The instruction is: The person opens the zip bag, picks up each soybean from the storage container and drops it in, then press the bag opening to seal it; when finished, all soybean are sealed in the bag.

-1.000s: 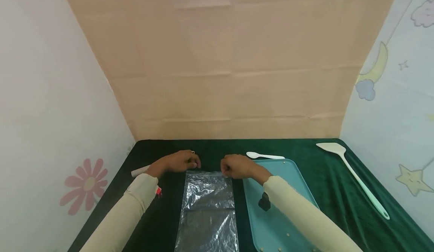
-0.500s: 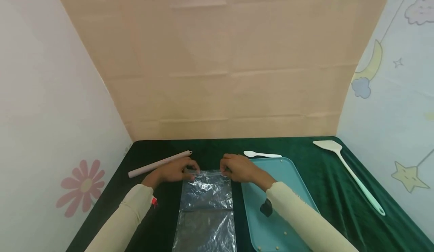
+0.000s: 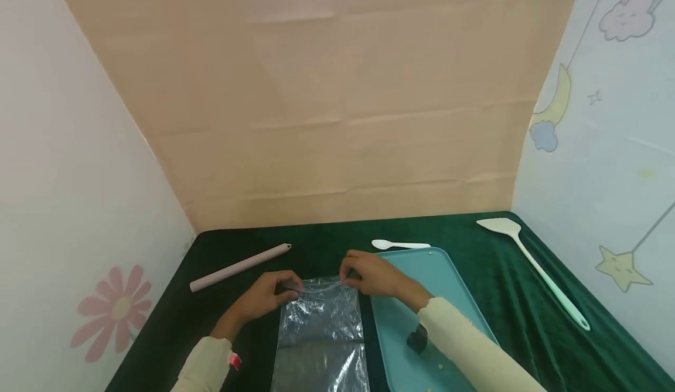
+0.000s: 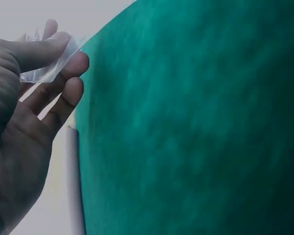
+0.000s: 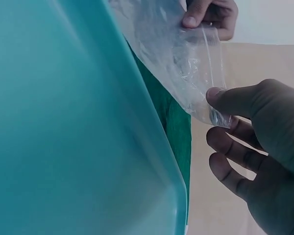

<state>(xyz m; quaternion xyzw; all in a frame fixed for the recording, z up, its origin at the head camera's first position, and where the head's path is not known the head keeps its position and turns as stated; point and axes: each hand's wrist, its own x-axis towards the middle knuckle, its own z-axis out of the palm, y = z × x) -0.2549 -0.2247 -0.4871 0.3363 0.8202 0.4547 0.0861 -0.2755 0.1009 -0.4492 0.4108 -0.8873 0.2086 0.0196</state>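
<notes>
Your left hand point(image 3: 261, 298) pinches left end of zip edge of clear plastic bag point(image 3: 320, 324), your right hand point(image 3: 378, 276) right end; bag on green-covered table point(image 3: 255, 351), just beside left edge of blue tray point(image 3: 395, 313); pink rod point(image 3: 239, 268) near table's far left corner

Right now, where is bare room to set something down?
Bare cloth lies between the blue tray and pale spatula, and between the pink rod and white spoon. It is crowded at the clear bag, held by left hand and right hand.
</notes>
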